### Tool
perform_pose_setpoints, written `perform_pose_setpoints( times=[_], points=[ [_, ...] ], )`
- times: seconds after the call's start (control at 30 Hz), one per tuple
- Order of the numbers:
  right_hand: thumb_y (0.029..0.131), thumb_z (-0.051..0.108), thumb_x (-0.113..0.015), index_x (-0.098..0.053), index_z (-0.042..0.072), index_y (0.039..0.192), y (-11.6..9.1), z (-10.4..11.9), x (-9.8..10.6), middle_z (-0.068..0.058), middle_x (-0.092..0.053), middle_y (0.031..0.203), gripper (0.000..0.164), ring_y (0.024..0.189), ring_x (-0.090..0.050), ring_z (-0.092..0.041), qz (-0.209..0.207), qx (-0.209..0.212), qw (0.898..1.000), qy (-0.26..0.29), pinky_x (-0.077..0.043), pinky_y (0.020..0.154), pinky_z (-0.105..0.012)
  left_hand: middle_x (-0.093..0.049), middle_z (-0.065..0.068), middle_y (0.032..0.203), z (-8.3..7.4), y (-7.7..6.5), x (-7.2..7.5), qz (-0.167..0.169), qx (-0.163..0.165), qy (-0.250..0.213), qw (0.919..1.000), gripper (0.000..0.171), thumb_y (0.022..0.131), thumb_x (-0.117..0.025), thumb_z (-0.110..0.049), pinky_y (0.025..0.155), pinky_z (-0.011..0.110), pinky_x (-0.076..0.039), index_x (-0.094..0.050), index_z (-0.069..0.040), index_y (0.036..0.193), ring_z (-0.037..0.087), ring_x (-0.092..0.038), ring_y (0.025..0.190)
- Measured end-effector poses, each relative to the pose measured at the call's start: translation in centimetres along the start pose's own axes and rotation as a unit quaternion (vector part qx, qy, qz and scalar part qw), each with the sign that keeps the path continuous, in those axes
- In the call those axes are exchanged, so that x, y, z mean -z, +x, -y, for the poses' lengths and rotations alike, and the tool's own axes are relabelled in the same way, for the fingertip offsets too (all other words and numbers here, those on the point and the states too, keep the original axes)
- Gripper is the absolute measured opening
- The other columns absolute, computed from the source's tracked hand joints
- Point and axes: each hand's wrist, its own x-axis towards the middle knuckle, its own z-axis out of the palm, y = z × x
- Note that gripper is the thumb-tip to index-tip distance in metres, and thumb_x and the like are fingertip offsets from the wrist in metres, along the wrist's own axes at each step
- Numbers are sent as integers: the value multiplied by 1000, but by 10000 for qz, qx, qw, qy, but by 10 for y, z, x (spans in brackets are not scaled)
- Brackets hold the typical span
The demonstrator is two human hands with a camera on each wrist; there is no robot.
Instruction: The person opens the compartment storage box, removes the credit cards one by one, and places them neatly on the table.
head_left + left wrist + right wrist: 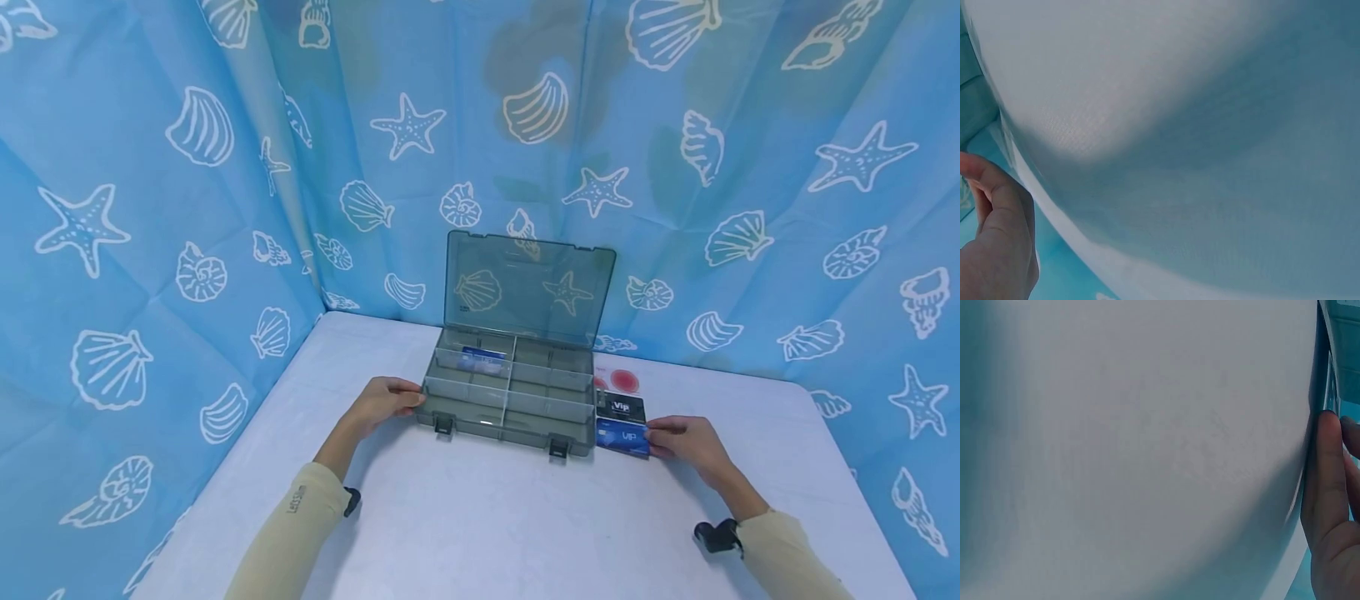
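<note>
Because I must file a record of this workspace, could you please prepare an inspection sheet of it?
Surface: white-covered table.
Job's things: translucent storage box, lid standing open; blue card in a left-column compartment; at the box's right, blue VIP card, black Vip card behind it, then a red-circled item, kind unclear.
Clutter: nothing seen.
Hands: left hand holds the box's left edge; right hand pinches the blue VIP card. One black wrist device on the left, another on the right.
Cables: nothing seen.
Surroundings: blue curtain with white shells and starfish, behind and beside the table.
</note>
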Motion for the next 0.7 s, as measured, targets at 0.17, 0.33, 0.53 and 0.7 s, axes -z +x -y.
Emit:
perform_pose_setpoints(
  times=[0.17,0.33,0.53,0.7],
  points=[
    [90,25,-72,-62,-5,124,1,-1,-2,-29,-58,123,46,94,-66,-25,-51,18,10000,-75,-57,76,-26,-64,10,110,0,1,-1,7,-34,-16,10000,31,86,-76,-20,82,32,-55,-67,-7,112,23,-63,93],
    [91,25,-71,-63,-4,122,2,1,-2,-28,-59,123,43,95,-65,-27,-122,32,9996,-234,-57,74,-25,-64,10,110,0,1,0,-15,5,-45,10000,30,85,-77,-20,82,32,-55,-67,-7,111,23,-63,93],
    [92,19,-68,-65,-4,118,2,6,-2,-27,-61,118,35,90,-65,-26,-235,140,9984,-501,-57,68,-23,-64,11,110,1,2,0,3,12,1,10000,30,86,-77,-21,81,32,-55,-67,-7,111,23,-63,93],
    [91,19,-70,-64,-5,117,1,6,-3,-26,-62,113,36,87,-63,-27,-275,132,9975,-642,-57,66,-24,-64,11,110,2,1,0,-2,8,40,10000,31,86,-76,-22,81,31,-55,-67,-7,111,23,-62,92]
  ],
)
